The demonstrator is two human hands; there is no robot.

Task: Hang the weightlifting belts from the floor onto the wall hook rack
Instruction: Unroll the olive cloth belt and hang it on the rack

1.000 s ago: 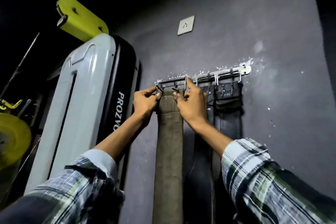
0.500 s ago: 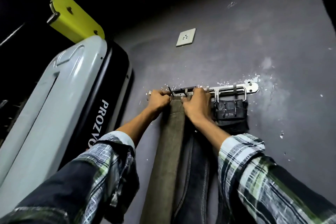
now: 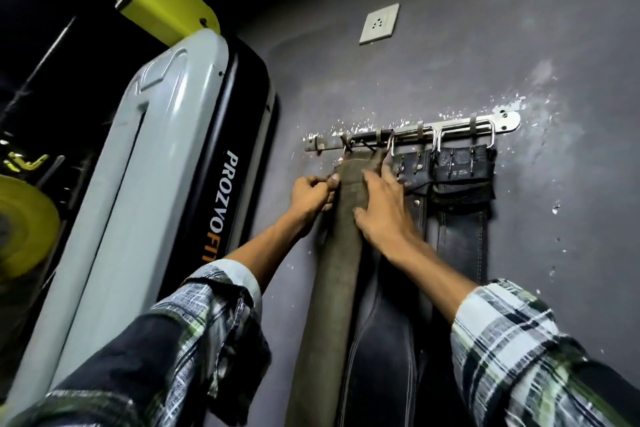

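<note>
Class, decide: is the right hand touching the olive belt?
Touching. The head view shows the right hand lying flat on the olive belt, thumb across its front, with no gap between them.

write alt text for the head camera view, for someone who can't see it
Two hands, left and right, hold an olive weightlifting belt hanging from a metal hook rack on a grey wall. Two dark belts hang to its right; a grey gym machine stands left.

Metal hook rack [image 3: 450,128] fixed level on grey wall [image 3: 519,28], olive belt [image 3: 337,253] hung at left end, two dark belts [image 3: 460,184] hung side by side to its right, chipped paint around rack.
</note>
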